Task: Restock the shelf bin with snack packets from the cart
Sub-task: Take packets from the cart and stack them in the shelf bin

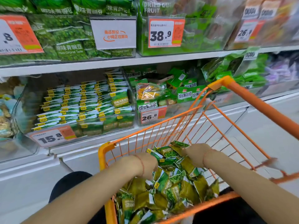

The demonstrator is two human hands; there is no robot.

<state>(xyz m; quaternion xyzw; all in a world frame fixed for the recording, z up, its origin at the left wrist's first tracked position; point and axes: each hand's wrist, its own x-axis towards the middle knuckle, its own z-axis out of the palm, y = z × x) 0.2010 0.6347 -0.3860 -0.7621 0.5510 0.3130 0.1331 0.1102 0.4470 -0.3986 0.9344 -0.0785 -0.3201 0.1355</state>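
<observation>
An orange wire cart (215,120) stands before the shelves, heaped with small green snack packets (168,189). My left hand (148,165) and my right hand (191,152) are both down in the cart, gathering a bunch of packets (168,156) between them; the fingers are buried among the packets. The clear shelf bin (77,104) on the lower shelf, tagged 15.8, holds neat rows of the same green packets, with some room at its upper left.
A second bin (155,97) tagged 26.8 with bigger green bags sits to the right of the first. The upper shelf carries pea bags and dried fruit. A white cabinet front (80,157) runs below the shelves. Something dark shows beside the cart at the lower left.
</observation>
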